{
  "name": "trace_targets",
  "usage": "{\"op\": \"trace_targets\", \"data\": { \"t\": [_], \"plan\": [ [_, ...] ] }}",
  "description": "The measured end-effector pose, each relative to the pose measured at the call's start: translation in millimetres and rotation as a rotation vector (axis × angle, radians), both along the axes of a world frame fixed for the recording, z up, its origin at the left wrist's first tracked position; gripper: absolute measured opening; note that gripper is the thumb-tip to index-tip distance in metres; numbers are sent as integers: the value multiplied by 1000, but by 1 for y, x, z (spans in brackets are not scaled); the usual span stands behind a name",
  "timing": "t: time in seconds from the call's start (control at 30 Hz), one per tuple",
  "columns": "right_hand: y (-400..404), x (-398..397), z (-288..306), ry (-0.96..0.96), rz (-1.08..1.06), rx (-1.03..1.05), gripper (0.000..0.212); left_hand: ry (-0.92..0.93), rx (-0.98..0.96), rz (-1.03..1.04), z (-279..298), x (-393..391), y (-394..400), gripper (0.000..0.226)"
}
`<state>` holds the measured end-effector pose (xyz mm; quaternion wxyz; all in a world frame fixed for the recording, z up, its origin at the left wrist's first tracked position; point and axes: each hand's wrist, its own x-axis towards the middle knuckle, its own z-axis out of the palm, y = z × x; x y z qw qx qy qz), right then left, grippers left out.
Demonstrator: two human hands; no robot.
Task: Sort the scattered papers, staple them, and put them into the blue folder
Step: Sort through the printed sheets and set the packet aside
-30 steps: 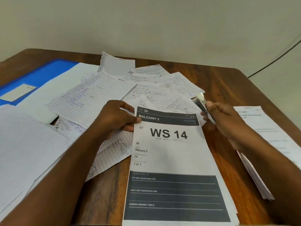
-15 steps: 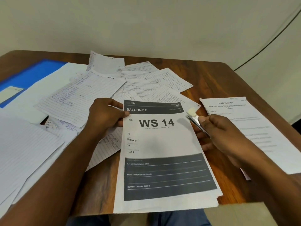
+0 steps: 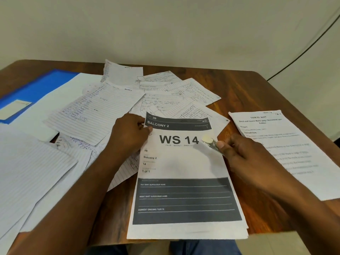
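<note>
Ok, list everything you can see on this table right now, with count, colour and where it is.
WS 14 stack: one, white and dark grey, front centre.
stapler: one, silver with a pale tip, over the stack's right edge.
lined sheets: many, count unclear, white with handwriting, scattered centre and left.
task sheets: one small pile, white, printed, right.
folder: one, blue, far left, partly under paper.
table: one, brown wood.
cable: one, dark, on the wall, right.
left hand: pinches the stack's top-left corner.
right hand: holds the stapler.

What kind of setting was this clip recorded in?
Probably an office or study corner: a wooden table against a plain wall, strewn with handwritten lined sheets, a printed "WS 14" form and a blue folder.
</note>
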<state>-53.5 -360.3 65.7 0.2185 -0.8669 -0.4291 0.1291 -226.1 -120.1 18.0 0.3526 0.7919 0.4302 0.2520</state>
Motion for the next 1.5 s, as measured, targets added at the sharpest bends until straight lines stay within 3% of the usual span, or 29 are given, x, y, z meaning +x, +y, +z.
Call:
{"op": "trace_targets", "data": {
  "t": [0.13,0.2,0.3,0.63,0.7,0.83,1.0,1.13,1.27,1.5],
  "plan": [
    [5,20,-9,-60,-44,-10,27,-37,-35,-29,-2,-1,2,12],
    [9,35,-22,-266,-132,-14,20,-86,-110,-25,-3,-3,5,16],
    [12,43,-40,-474,-250,-66,30,-186,-251,2,-4,-6,8,16],
    [12,32,-39,-650,-315,-159,56,-357,-439,27,1,-12,20,12],
    [19,27,-32,-554,-277,-24,63,-392,-428,30,4,-12,18,12],
    [45,24,-22,-47,-199,176,65,-531,-390,32,15,-10,14,7],
    [67,23,-11,626,-105,538,27,-754,-366,55,43,-8,7,13],
    [70,12,14,630,-51,833,19,-931,-371,-121,72,-13,-6,21],
    [75,-8,37,566,-29,1102,16,-812,-205,-183,84,-12,-22,23],
    [90,-24,36,529,-23,1093,13,-774,-148,-90,68,-4,-25,18]
  ]
}}
